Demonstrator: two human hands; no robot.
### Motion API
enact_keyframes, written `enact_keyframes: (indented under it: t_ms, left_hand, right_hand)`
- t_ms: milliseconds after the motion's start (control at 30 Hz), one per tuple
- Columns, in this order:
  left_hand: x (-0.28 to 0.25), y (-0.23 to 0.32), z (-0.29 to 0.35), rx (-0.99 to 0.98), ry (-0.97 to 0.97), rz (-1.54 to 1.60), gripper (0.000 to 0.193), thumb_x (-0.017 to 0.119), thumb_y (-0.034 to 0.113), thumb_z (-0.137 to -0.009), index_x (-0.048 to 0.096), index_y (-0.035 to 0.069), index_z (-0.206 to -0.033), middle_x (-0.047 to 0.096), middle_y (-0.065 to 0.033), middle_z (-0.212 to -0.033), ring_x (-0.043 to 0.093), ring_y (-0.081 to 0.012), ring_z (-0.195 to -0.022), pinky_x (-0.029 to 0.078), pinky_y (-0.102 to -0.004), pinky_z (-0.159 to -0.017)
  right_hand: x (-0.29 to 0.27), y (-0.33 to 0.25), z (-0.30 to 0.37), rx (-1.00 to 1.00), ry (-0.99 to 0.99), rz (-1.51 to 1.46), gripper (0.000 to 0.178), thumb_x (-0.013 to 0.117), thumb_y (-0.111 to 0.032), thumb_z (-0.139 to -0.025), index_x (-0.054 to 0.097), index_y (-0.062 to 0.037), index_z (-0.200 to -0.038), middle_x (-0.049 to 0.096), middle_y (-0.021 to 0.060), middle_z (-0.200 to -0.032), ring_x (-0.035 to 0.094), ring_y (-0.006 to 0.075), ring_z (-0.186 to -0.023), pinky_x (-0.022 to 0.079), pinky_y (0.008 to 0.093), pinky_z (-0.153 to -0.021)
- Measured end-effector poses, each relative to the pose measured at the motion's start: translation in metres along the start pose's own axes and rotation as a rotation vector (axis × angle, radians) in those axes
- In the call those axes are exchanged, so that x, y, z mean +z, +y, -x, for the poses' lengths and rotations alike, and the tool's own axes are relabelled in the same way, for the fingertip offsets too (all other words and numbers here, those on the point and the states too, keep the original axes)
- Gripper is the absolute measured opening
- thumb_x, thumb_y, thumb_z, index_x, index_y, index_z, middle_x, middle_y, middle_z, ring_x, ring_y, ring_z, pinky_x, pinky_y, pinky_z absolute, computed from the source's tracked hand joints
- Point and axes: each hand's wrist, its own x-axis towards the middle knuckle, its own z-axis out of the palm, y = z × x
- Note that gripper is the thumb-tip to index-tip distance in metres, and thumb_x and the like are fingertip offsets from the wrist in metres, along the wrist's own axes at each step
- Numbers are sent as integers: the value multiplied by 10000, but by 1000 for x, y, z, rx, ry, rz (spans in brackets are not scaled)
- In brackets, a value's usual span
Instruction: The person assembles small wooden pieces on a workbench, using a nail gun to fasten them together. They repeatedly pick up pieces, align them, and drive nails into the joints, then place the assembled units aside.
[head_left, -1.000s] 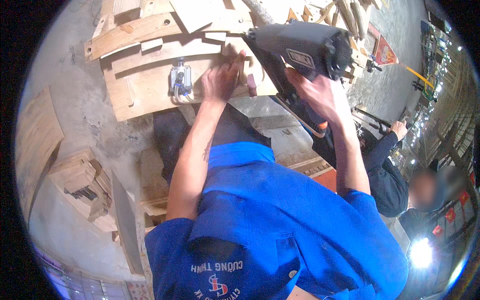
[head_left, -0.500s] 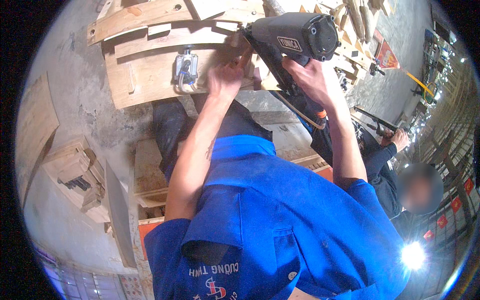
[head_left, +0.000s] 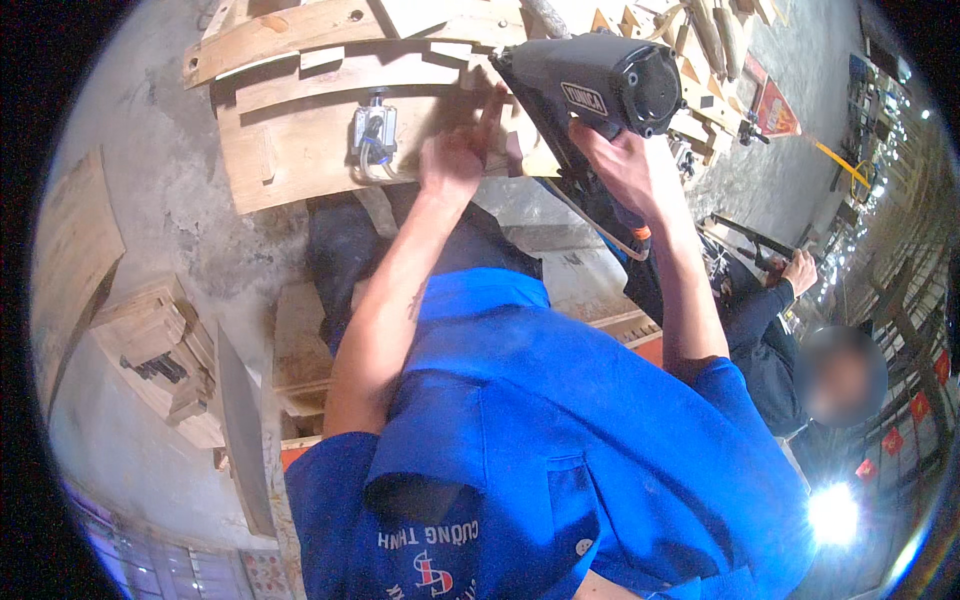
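My right hand is wrapped round the handle of a dark grey nail gun. The gun's nose points left toward a curved wooden strip fixed across a plywood board. Just left of the gun, my left hand lies on the board with a finger stretched toward the gun's nose. Shadow hides part of its other fingers, and I see nothing gripped in it. A small metal valve with a hose sits on the board, left of that hand.
Wooden pieces are piled beyond the gun. A hose hangs below its handle. Wooden parts stand at the left, beside a leaning panel. Another person in dark clothes works at the right, near a bright lamp.
The nail gun has shifted slightly right and toward me, its nose a little away from the wooden strip. My left hand stays on the board, its finger showing more plainly.
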Motion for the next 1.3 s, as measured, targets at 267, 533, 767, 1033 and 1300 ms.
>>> enact_keyframes:
  t_ms: [267,533,767,1033,1300]
  left_hand:
    - [-33,13,35,89,-131,48,274,683,159,-842,692,45,-1090,708,-148,-903,716,-308,-782,598,-441,-668]
    - [-55,15,35,14,-122,147,413,636,157,-889,673,96,-1296,729,-165,-845,734,-350,-717,604,-472,-619]
    - [-139,41,33,-168,-256,159,344,625,186,-956,674,93,-1284,738,-157,-981,740,-345,-798,604,-470,-684]
    - [-149,108,11,14,175,681,764,780,299,-909,437,17,-1531,526,-247,-1383,618,-389,-1172,536,-446,-955]
    - [-131,107,8,5,180,622,807,804,263,-864,408,61,-1537,509,-215,-1377,625,-384,-1145,566,-451,-906]
  right_hand:
    - [11,-15,11,-257,38,-223,351,628,-395,-952,735,-79,-841,579,77,-595,549,174,-556,458,358,-563]
    - [11,-18,14,-339,61,-172,214,623,-284,-945,746,-154,-829,624,104,-656,595,216,-587,473,383,-579]
    - [3,-17,8,-179,-116,7,218,639,-287,-932,744,-98,-953,707,158,-802,699,311,-749,554,419,-717]
    - [32,23,22,-223,229,-458,451,670,-99,-871,633,-47,-1318,716,198,-1119,696,332,-993,552,430,-910]
    - [39,31,10,-373,252,-507,468,690,-101,-821,651,-39,-1283,715,206,-1137,681,347,-987,542,418,-924]
